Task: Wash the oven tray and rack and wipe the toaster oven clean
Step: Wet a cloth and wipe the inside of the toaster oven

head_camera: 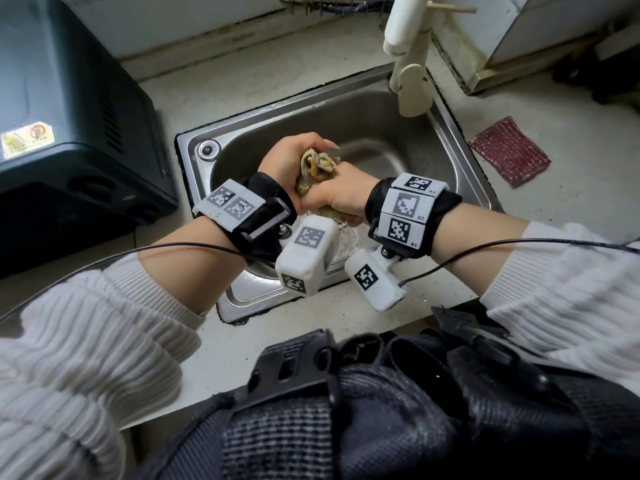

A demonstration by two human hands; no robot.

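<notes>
both hands over the sink [460, 161], left hand [291, 157] and right hand [337, 195] each curled tight around a wadded yellowish cloth [317, 168], perhaps wringing it, toaster oven [69, 133] at nine o'clock, faucet [408, 64] at one o'clock, red scrub pad [509, 150] at three o'clock

Both forearms angle inward, left hand [289, 157] and right hand [337, 194] fisted together, fingers curled tight.

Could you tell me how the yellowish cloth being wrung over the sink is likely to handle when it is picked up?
The cloth is probably floppy: it bunches into twisted folds between the left hand and right hand. It looks wet, being squeezed over the sink, so it may feel heavy for its size and a little slippery. It seems unlikely to break.
</notes>
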